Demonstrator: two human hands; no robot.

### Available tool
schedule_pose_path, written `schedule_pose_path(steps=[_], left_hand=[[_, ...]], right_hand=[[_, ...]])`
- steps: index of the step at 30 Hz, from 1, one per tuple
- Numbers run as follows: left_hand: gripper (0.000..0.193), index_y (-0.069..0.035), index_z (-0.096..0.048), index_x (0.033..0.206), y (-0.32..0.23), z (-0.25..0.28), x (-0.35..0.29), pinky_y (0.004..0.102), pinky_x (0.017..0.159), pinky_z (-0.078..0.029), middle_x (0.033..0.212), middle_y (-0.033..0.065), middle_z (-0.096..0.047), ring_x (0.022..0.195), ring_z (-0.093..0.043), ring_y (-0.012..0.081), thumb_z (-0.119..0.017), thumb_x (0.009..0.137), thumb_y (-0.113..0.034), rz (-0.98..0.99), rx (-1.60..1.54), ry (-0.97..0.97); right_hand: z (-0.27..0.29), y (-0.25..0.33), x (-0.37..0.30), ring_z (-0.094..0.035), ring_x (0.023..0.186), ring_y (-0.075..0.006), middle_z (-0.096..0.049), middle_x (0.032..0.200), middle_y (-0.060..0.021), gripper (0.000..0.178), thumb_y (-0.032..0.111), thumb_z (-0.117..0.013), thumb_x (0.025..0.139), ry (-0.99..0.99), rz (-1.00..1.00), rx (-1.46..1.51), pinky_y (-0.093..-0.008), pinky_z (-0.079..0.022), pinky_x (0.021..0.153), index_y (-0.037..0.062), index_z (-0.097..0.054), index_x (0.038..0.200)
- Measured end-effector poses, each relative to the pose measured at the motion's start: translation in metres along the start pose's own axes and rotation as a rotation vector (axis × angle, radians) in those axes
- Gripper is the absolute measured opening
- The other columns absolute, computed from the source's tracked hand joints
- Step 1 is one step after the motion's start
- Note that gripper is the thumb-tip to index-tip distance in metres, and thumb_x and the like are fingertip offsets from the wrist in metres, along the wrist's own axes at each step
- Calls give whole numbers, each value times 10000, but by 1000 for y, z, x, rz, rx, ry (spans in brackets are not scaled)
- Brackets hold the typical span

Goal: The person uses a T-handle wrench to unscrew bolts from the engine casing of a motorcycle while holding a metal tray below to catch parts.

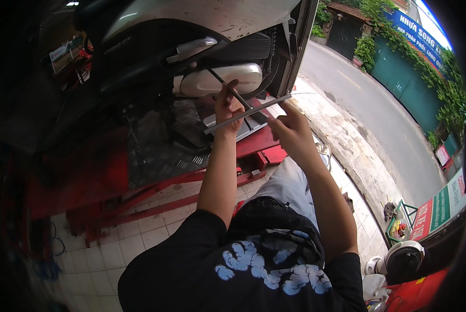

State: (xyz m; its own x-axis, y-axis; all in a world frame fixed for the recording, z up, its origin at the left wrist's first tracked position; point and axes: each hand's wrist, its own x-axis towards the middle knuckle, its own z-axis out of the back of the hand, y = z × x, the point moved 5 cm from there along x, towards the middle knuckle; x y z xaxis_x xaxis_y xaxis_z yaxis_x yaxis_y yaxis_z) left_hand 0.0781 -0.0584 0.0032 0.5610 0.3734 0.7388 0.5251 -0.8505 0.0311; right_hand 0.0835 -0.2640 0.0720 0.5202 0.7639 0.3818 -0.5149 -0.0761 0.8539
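A long dark rod [238, 96] slants from beside the silver side cover [196, 83] of a scooter down towards me. Across its near part lies a straight grey metal bar [233, 120]; I cannot tell whether the two are joined. My left hand [227, 106] is closed around the dark rod, just in front of the cover. At the bar's right end is my right hand [294, 132], fingers bent against it with the index stretched along its tip. The scooter [175, 15] stands across the top of the view.
Under the scooter is a red lift [253, 143] with a dark treadplate [149, 166]. White floor tiles [149, 234] lie below. A street [357, 83] runs past the doorway at right. Near the lower right are a white-and-black round object [404, 257] and a sign board [441, 208].
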Motion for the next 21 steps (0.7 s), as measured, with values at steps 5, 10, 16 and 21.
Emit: schedule_pose_path(steps=[5, 10, 16, 21], left_hand=[[428, 78, -548, 1186, 3, 10, -1, 144, 378, -339, 600, -28, -540, 421, -419, 3, -414, 1043, -302, -36, 158, -163], [448, 72, -533, 1193, -3, 13, 0, 138, 363, -334, 585, -25, -512, 407, -411, 12, -444, 1030, -336, 11, 119, -107], [431, 77, -528, 1190, -1, 8, 4, 135, 386, -385, 605, -6, -525, 422, -435, 21, -457, 1026, -316, -42, 56, -128], [442, 61, -547, 1191, -1, 22, 3, 122, 398, -384, 626, -6, -556, 446, -460, 15, -482, 1012, -338, -49, 106, -183]], right_hand=[[-33, 50, -4, -597, 569, -248, -605, 646, -157, 670, 156, -625, 849, 2, 203, -179, -335, -457, 580, -26, -335, 1425], [-73, 16, -39, -639, 677, -387, -638, 701, -209, 701, 198, -595, 843, 279, 173, -484, -443, -496, 657, 25, -309, 1459], [-20, -28, -21, -659, 650, -327, -654, 695, -193, 554, 184, -604, 826, 87, -25, -325, -403, -493, 611, 25, -463, 1338], [-11, 12, 3, -550, 564, -107, -569, 622, -74, 626, 118, -601, 873, 4, 113, -80, -270, -456, 569, -50, -356, 1424]])
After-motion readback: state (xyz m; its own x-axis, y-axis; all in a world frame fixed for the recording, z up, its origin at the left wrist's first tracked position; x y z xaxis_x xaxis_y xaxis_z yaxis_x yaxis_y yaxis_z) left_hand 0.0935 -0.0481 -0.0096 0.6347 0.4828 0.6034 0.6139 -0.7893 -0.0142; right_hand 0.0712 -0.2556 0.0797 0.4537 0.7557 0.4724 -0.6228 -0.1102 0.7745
